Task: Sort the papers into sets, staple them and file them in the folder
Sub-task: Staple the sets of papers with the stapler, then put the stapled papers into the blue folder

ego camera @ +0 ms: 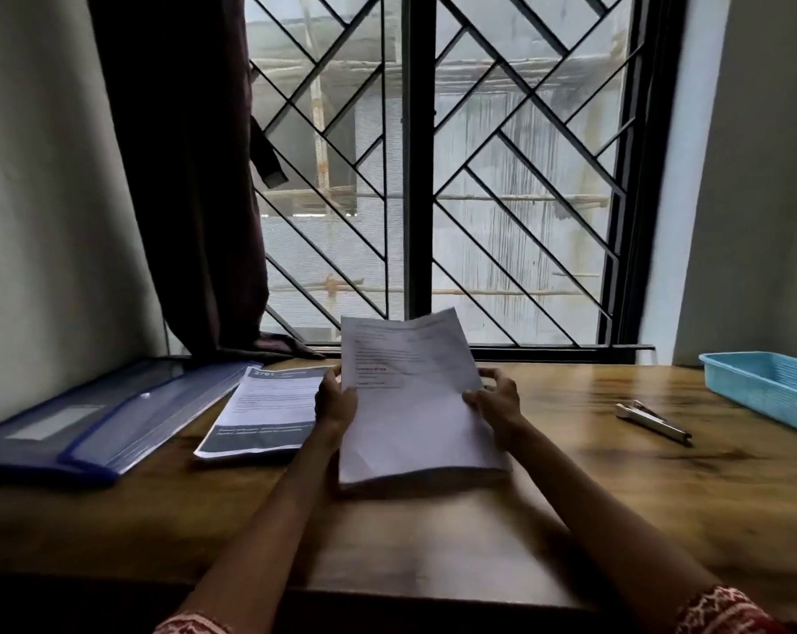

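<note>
Both forearms reach out over the wooden bench [570, 496], and the two hands meet on one bundle. The left hand [336, 400] has the left edge of the sheaf of papers [410, 404], fingers curled round it, thumb toward the front face. The right hand [495, 400] takes the right edge, thumb pressed onto the top sheet, the other fingers bent behind and partly spread at the back. Patterned red sleeves show at the bottom of the view.

The sheaf stands tilted up off the bench, its lower edge down near the wood and its top leaning away toward the window [433, 176]. The top sheet is white with a few lines of print near the top, too blurred to read; its upper right corner curls a little. The stack's thickness shows along the bottom edge.

Just left of the left hand, a printed set [268, 409] lies flat on the bench, with a dark band at head and foot. Its far left corner overlaps the blue folder [90, 423], which lies flat at the bench's left end, flap shut.

Well off to the right, a metal stapler [653, 421] lies on the wood, and beyond it a light blue tray [767, 386] sits at the right edge. A dark curtain [191, 176] hangs behind the folder.
</note>
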{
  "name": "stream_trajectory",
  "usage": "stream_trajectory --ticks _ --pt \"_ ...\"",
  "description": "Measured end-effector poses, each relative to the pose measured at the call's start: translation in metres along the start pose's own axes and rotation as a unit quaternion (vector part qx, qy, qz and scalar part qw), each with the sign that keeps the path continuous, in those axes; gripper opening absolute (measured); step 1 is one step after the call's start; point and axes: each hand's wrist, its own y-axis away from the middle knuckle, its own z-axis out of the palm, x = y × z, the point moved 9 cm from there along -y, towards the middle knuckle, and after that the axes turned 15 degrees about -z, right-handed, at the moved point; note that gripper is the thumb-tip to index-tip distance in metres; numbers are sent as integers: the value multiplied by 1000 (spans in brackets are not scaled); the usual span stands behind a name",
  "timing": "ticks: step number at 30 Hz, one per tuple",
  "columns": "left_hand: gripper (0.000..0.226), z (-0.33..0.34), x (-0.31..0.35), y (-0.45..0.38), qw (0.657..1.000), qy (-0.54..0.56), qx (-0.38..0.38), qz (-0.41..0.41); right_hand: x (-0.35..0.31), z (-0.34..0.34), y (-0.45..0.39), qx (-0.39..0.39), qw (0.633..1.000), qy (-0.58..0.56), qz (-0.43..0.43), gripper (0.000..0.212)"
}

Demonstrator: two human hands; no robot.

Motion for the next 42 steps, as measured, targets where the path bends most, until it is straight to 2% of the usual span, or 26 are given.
stream_trajectory --ticks 2,6,9,10,14,16,18,19,21,23,26,29,32,34,35,37,39,42 --pt "41 -16 7 -11 999 -30 -20 17 -13 12 -5 10 1000 -19 -20 45" --pt "37 -63 27 -37 999 -14 -26 39 -34 58 -19 32 998 -32 -45 41" --pt "51 -91 19 -58 998 -46 -24 21 -41 100 -26 26 998 -33 -42 42" --pt "56 -102 9 -69 997 -79 -6 7 -41 115 -26 16 999 -15 -34 42" --pt "46 -121 -47 -92 965 -243 30 -98 -14 168 -16 -61 993 97 35 34" --pt "54 -130 -61 -98 942 -303 74 -124 0 192 -10 -141 964 219 53 35" --pt "56 -137 -63 -105 934 -316 108 -128 1 205 -12 -175 943 277 48 35" --pt "55 -138 -63 -110 934 -312 114 -132 -1 211 -16 -185 942 277 43 28" --pt "48 -131 -62 -121 943 -295 78 -132 -3 217 -24 -212 943 255 38 8" --pt "28 -123 -64 -126 955 -261 50 -130 -1 215 -27 -234 943 232 45 28" --pt "18 -113 -62 -115 949 -277 32 -148 3 204 -28 -233 953 186 62 38" --pt "33 -105 -57 -113 966 -218 36 -136 10 192 -24 -245 957 128 83 43" --pt "33 -87 -29 -95 988 -141 14 -58 13 167 -24 -181 979 -20 97 45" --pt "32 -79 -2 -81 995 -101 13 6 5 149 -27 -118 986 -82 88 21" --pt "32 -75 10 -74 996 -78 11 31 -4 138 -32 -79 990 -95 75 13" --pt "32 -68 32 -64 998 -29 -3 63 -26 116 -41 -12 996 -80 40 31" --pt "31 -64 55 -53 997 4 -12 77 -57 86 -47 59 997 -56 -11 33" --pt "35 -56 88 -39 994 -24 2 106 -105 54 -52 108 988 -37 -102 31"
